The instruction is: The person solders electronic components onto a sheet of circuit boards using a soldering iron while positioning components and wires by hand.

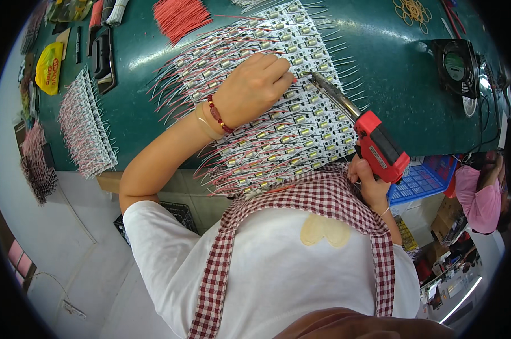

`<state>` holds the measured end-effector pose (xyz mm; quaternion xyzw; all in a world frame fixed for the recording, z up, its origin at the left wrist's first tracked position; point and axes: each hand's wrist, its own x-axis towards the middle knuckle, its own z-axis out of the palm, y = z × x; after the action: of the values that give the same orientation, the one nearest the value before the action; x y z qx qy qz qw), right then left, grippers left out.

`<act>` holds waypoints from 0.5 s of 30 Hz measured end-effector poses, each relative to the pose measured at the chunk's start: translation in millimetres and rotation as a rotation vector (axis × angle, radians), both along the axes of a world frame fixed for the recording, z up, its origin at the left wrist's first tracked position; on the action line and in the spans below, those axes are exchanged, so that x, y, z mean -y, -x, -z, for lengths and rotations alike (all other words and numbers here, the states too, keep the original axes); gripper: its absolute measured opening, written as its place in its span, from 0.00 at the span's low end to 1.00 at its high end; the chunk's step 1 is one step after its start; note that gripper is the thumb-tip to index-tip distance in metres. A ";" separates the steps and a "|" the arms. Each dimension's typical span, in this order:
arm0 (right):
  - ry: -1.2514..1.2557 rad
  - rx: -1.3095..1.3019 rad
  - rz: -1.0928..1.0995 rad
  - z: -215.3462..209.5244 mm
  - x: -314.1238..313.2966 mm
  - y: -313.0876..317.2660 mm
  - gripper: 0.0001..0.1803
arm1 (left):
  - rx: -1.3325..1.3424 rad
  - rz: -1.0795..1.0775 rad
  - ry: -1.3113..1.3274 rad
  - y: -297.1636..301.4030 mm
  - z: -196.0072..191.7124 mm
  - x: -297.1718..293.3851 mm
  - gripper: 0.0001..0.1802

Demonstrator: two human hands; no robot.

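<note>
- Head view: the circuit-board panel (327, 121) lies on the green counter (399, 85), under the left hand (255, 89) and near the apron.
- Left hand: fingers curled nearly closed over the panel; what they pinch, if anything, I cannot tell.
- Right hand (368, 179): wrapped round the handle of the red-and-black soldering gun (375, 141), its slim metal nose reaching the panel.
- Panel looks light, thin and fairly stiff; its fine wires (233, 155) look limp, their joints fragile. Best held by bare board edges.
- Gun seems heavier; grip only the handle, since the nose may be hot.
</note>
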<state>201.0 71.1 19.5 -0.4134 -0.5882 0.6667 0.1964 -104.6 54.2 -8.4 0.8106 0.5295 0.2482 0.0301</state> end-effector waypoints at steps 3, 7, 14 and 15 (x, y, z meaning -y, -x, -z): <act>-0.017 -0.003 -0.017 0.2 -0.8 -0.4 0.20 | -0.012 0.011 0.013 0.6 0.3 -0.7 0.07; -0.037 0.014 -0.031 2.4 0.2 -4.1 0.21 | -0.020 0.009 -0.002 0.2 -3.8 -2.4 0.09; -0.011 -0.045 0.024 5.9 3.8 -18.0 0.22 | 0.077 -0.042 -0.095 -11.8 -11.3 7.9 0.16; 0.008 -0.053 0.015 6.5 3.9 -20.5 0.23 | 0.124 -0.030 -0.087 -13.9 -10.2 8.5 0.17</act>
<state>221.4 67.2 13.0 -0.4007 -0.5770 0.6783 0.2154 -90.7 45.7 1.8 0.7861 0.5275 0.3212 0.0236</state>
